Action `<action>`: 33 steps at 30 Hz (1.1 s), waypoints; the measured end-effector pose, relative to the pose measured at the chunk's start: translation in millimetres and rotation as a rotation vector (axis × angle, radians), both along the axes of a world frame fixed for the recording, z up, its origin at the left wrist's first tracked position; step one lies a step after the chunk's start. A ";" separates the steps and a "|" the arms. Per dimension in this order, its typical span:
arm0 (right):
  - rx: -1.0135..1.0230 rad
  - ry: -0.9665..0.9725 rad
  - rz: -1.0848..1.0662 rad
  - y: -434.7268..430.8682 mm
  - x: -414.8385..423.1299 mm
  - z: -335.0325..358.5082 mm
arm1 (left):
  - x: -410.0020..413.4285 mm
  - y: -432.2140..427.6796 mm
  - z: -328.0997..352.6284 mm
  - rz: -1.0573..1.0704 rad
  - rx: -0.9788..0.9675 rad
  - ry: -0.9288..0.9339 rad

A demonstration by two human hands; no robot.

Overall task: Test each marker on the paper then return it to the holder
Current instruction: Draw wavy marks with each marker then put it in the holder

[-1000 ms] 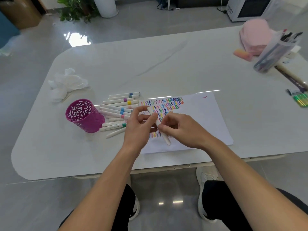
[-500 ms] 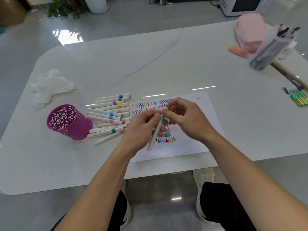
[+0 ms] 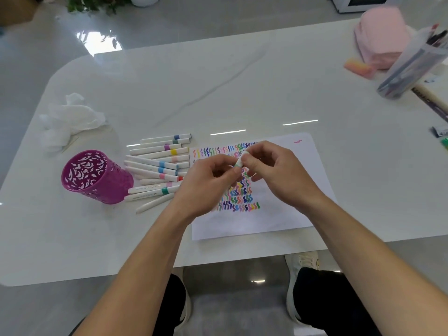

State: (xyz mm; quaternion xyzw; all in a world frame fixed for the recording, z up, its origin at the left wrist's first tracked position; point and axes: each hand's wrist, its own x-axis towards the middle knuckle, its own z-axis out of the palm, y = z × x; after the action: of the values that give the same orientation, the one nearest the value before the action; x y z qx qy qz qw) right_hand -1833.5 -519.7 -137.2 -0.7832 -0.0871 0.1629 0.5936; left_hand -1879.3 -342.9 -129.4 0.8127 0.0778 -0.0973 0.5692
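My left hand (image 3: 206, 187) and right hand (image 3: 278, 175) meet just above the paper (image 3: 291, 195), and both pinch the same white marker (image 3: 240, 160). The fingers (image 3: 257, 163) of my right hand are curled and clamped on its upper end. My left thumb and forefinger are clamped on the lower part, close beside them. Only a short white stretch of the marker shows between my hands, so I cannot tell whether its cap is on or off.

The paper lies flat on the white tabletop (image 3: 218, 81), with rows of small coloured squiggles across its left half and one pink squiggle near its far right corner. Just left of it, the other markers (image 3: 157, 163) lie side by side in a loose row. The purple cut-out holder (image 3: 94, 175) stands upright at their left ends. A crumpled tissue (image 3: 70, 120) lies beyond the holder. At the far right sit a pink pouch (image 3: 380, 37) and a tilted clear case (image 3: 412, 66) of pens
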 end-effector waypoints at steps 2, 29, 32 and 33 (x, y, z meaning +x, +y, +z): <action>-0.005 0.027 0.021 1.4 -1.1 0.2 | -0.9 -1.2 -0.1 0.014 -0.024 0.021; -0.771 -0.453 0.492 -18.3 -23.9 -4.7 | -15.7 2.1 -8.0 -0.374 0.472 -0.010; -0.762 -0.450 0.515 -23.5 -26.1 -7.7 | -16.8 -3.0 -10.7 -0.414 0.442 0.010; -0.751 -0.434 0.524 -25.3 -26.4 -8.8 | -17.4 -4.7 -11.3 -0.421 0.435 0.013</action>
State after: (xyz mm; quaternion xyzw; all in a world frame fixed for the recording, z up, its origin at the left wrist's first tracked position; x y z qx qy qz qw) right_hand -1859.9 -545.0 -146.1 -0.9103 -0.3375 0.1600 0.1782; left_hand -1896.7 -347.6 -140.8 0.9131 -0.0699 -0.1994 0.3487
